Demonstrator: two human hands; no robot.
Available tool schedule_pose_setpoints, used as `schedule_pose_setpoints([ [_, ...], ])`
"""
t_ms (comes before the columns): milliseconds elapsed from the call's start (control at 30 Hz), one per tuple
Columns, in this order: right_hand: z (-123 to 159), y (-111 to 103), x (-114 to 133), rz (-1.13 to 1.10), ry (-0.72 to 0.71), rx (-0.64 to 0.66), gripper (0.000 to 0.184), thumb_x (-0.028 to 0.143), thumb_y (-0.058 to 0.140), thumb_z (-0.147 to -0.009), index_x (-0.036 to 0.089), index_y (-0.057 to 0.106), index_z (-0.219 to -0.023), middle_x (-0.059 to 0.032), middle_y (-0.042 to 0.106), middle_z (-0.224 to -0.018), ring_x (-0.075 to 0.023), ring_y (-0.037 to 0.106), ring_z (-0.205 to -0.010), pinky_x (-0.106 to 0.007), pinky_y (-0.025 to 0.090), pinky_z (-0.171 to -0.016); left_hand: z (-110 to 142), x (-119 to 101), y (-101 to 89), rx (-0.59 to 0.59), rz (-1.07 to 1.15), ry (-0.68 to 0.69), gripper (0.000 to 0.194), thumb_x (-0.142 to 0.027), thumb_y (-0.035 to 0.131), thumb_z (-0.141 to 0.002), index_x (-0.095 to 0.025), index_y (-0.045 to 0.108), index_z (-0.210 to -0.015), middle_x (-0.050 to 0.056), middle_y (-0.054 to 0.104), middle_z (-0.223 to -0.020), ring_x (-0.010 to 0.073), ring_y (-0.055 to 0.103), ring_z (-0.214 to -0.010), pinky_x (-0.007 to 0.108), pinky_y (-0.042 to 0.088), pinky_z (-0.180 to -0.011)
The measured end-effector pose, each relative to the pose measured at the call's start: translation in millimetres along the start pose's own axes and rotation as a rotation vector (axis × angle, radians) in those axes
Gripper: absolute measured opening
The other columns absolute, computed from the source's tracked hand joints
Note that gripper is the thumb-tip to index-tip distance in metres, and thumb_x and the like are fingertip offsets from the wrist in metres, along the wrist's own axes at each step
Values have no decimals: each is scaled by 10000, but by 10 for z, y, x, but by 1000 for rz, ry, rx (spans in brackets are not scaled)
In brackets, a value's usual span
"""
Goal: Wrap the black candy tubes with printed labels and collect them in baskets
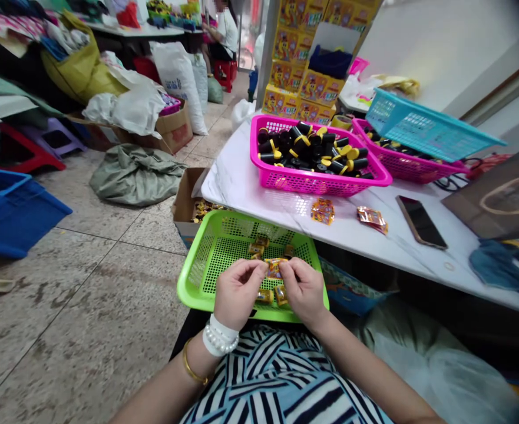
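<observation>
You held a printed wrapper (275, 268) above the green basket (192, 285), pinched between the fingers of your left hand (239, 291) and right hand (304, 291); the step looked like two-handed shaping, calling next for an even grip. Wrapped pieces (265, 296) lay below; the desk (237, 182), bearing a pink basket (321, 184), crowded the far side.

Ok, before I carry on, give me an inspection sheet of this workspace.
Surface: white marbled table, beyond the green basket.
Job's things: printed wrapper between the hands; gold wrapped pieces in the green basket; black cylinders with yellow ends in a pink basket.
Clutter: phone and paper bag on the table.
Hands: left hand and right hand both pinch the wrapper.
Cables: dark, cable-like loops right of the baskets.
Surroundings: seated person, white sack, blue crate.
</observation>
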State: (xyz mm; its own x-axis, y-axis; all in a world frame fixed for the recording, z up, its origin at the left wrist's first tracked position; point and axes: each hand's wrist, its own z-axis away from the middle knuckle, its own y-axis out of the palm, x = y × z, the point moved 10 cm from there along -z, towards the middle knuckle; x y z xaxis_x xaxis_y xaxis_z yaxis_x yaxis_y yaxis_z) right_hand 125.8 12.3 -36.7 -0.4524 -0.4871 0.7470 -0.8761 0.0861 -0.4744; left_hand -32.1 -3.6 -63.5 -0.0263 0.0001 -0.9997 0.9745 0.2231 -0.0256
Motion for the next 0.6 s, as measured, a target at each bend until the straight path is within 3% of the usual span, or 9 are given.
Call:
schedule_pose_setpoints([
  [133,25,1,83,31,-80,-3,249,223,503,-951,194,560,-711,11,508,-632,-117,484,-568,-248,377,-553,18,227,42,33,176,-184,242,-386,734,-752,-152,725,-811,10,606,-649,95,467,-526,217,378,-487],
  [267,19,-57,125,24,-85,-52,303,214,485,-956,202,500,-654,25,456,-598,-111,447,-542,-246,358,-527,77,364,22,-23,371,-310,305,-405,795,-675,-146,677,-784,-44,529,-571,52,368,-446,185,290,-422],
  [433,18,-30,143,28,-97,-40,308,208,497,-951,205,480,-643,28,454,-591,-107,438,-533,-245,347,-523,117,264,-3,-16,266,-230,280,-417,752,-725,-153,735,-818,-19,561,-581,82,442,-482,205,350,-450],
  [600,58,96,189,89,-148,18,297,234,484,-961,209,515,-667,18,474,-595,-115,454,-526,-248,361,-517,112,148,-55,-33,132,-77,211,-373,739,-743,-173,769,-803,63,698,-796,174,624,-743,263,503,-657],
])
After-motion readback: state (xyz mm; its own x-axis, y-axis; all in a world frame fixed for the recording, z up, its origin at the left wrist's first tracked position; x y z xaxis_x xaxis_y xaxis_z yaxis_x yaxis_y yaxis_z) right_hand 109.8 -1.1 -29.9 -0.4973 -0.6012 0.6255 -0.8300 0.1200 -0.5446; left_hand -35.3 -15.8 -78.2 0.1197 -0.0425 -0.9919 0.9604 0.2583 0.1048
